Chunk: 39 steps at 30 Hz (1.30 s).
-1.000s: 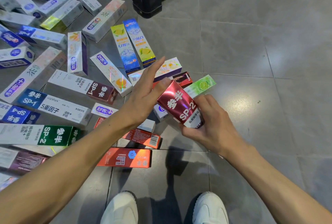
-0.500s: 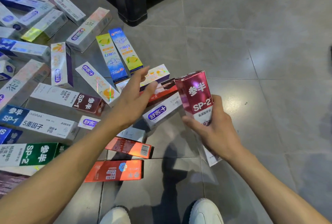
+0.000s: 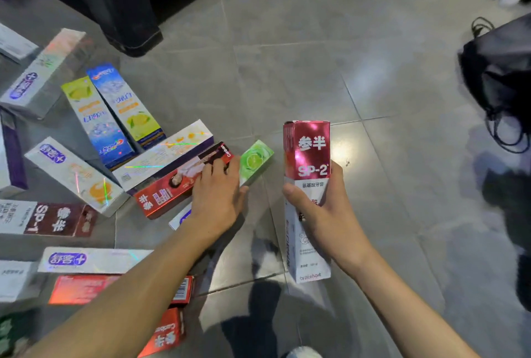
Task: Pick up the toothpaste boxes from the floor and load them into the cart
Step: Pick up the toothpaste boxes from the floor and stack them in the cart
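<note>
- The right hand (image 3: 324,214) grips a pink-and-white SP-2 box (image 3: 309,185) right of the frame's centre, thumb across its front, holding it upright, clear of the grey tiled floor (image 3: 287,70).
- The left hand (image 3: 218,199), at centre, lies palm down on a red box (image 3: 172,188); its fingers curl over that box's far end, just beside a lime-green box (image 3: 255,159).
- A white box (image 3: 179,218) peeks out from under the left wrist.
- More toothpaste boxes lie scattered over the left half of the frame, among them two blue-and-yellow boxes (image 3: 115,110) side by side at upper left.
- A dark cart base (image 3: 120,10) stands at the top left.
</note>
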Each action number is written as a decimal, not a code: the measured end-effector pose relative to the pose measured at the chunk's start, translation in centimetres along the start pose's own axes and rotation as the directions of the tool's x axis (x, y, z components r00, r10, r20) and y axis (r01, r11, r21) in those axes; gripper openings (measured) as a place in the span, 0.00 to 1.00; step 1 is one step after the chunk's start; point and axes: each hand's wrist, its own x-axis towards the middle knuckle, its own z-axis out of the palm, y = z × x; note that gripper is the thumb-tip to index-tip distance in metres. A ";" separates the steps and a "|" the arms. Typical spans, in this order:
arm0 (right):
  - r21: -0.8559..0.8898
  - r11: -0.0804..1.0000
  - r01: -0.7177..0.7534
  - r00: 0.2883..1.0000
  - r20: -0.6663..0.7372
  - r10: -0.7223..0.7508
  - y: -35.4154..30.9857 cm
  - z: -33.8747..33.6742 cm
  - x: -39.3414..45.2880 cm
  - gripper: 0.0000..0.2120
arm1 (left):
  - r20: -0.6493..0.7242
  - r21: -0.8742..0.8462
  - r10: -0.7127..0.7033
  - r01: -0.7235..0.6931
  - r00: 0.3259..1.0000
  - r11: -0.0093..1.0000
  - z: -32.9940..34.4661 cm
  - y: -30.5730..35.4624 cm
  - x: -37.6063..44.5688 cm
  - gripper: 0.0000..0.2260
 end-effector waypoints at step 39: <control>0.431 0.805 0.408 0.765 -0.643 -0.043 -79.7 -21.4 -46.7 0.24 | -0.070 -0.998 0.353 -0.065 0.933 -0.024 -95.3 32.3 -22.9 0.12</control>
